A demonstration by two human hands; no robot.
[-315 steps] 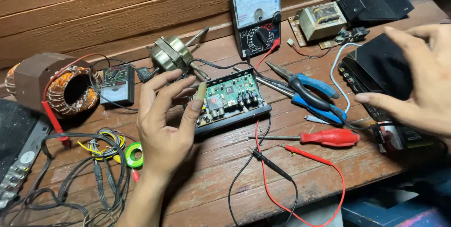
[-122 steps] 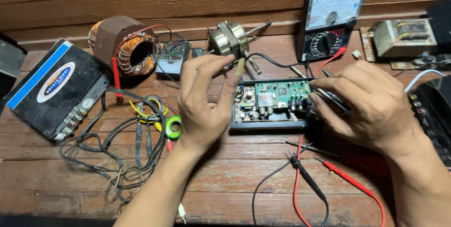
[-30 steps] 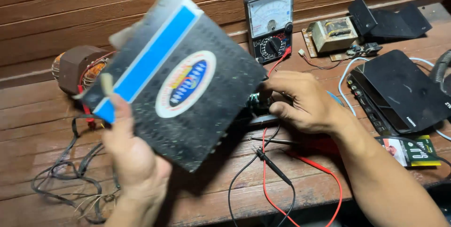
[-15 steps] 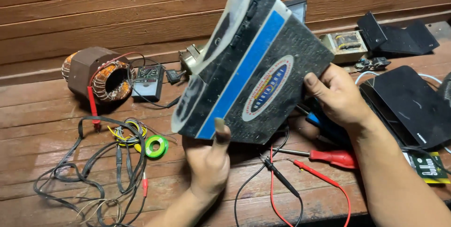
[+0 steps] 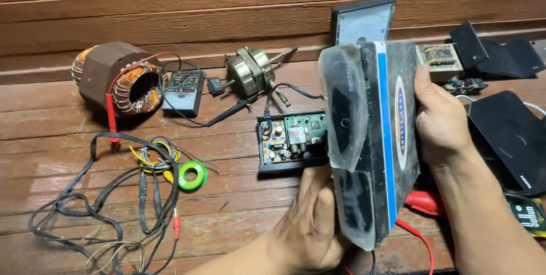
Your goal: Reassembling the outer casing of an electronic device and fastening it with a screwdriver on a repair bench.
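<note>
Both hands hold a flat black box with a blue stripe and an oval badge point(image 5: 392, 138), turned on edge so its clear-wrapped end faces me. My left hand point(image 5: 310, 224) grips its lower near edge. My right hand point(image 5: 441, 118) clasps the far face. Behind the box lies an open black case with a green circuit board point(image 5: 290, 141), partly hidden by it.
On the wooden table: a copper-wound toroid coil point(image 5: 122, 79), a small meter point(image 5: 183, 90), a brass motor point(image 5: 250, 70), a tangle of cables point(image 5: 114, 201), green tape roll point(image 5: 192, 174), an analog multimeter point(image 5: 361, 22), a transformer point(image 5: 438, 59), black covers point(image 5: 506, 133) and a red screwdriver handle point(image 5: 424, 202).
The box was lifted from the table's left by my left hand, carried over the open case, then taken in both hands and rotated from flat-facing to edge-on.
</note>
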